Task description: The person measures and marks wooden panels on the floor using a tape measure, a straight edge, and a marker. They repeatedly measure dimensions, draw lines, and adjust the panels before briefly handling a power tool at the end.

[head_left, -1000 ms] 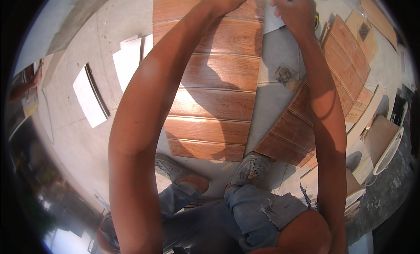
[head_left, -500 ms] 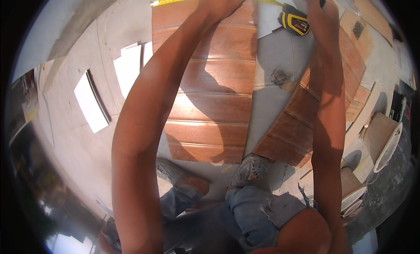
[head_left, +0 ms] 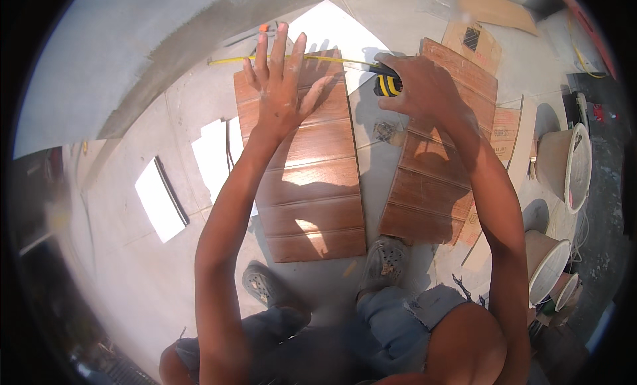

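My left hand (head_left: 280, 93) is spread flat, fingers apart, above the far end of a brown grooved wood-grain panel (head_left: 312, 209). Past its fingers runs the thin yellow blade (head_left: 229, 61) of a tape measure, stretched across that end. The black and yellow tape measure case (head_left: 387, 86) sits between the thumb and fingers of my right hand (head_left: 424, 83), just right of the panel. A dark slim thing beside those fingers is too unclear to name. A second brown panel (head_left: 424, 199) lies at an angle under my right forearm.
White sheets (head_left: 215, 156) and a narrow white piece (head_left: 159, 199) lie on the left floor; another white sheet (head_left: 342, 27) is beyond the panel. Cardboard (head_left: 488, 47) lies far right. Pale buckets (head_left: 564, 166) line the right side. My shoes (head_left: 385, 262) stand at the panel's near end.
The view has shifted, showing more floor beyond the panel. My left hand has opened out with spread fingers. My right hand has come to the tape measure case, which was beside it before.
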Motion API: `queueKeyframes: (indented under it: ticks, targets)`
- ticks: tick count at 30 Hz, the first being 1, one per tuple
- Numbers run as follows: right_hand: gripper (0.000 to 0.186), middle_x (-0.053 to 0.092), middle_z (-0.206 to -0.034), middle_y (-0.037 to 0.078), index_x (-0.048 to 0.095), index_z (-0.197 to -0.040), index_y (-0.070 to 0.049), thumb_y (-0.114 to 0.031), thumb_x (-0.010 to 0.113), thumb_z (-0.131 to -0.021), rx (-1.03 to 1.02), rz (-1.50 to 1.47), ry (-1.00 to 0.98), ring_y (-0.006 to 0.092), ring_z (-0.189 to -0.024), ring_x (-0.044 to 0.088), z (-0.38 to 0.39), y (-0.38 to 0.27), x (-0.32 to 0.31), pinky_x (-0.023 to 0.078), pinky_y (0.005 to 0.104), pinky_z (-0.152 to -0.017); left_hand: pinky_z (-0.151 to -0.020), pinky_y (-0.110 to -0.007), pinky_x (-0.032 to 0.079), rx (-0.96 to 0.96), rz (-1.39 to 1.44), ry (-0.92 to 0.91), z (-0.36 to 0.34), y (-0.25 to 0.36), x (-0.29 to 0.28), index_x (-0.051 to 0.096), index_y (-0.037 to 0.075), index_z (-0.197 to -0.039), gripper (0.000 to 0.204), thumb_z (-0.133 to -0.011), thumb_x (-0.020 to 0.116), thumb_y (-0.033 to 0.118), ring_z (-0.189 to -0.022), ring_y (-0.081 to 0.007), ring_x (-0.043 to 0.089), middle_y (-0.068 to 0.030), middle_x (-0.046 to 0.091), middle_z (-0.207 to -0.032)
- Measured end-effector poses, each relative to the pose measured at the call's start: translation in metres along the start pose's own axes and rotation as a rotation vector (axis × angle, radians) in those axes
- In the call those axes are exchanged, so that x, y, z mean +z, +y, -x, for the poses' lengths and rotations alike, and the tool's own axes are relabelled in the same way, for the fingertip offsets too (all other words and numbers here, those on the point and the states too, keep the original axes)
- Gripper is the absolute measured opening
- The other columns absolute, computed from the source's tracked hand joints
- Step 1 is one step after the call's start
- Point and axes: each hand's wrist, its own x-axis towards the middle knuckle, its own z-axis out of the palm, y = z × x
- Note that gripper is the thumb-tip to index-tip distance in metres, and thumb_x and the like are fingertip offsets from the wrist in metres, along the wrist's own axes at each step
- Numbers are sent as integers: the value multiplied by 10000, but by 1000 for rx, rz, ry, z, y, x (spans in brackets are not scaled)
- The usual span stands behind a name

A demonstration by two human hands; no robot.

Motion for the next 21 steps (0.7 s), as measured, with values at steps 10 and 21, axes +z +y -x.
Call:
queueKeyframes:
  ticks: [10,21]
  targets:
    - [683,764,-934,226,689,-1269,-15,-444,844,-761,826,-311,178,392,-867,757,287,28,28,591,461,-799,-1219,-604,151,-165,276,-243,113,75,-47,226,-26,-1639,774,-1024,609,246,-1543,-466,203,-238,282,-1693]
    - [607,768,-940,229,744,-1060,12,-514,864,-781,1259,-124,52,399,-883,761,452,-4,123,589,465,-800,-1192,-588,233,-82,365,-347,151,106,-19,368,-100,-1548,638,-1008,628,118,-1437,-490,370,-305,442,-1549]
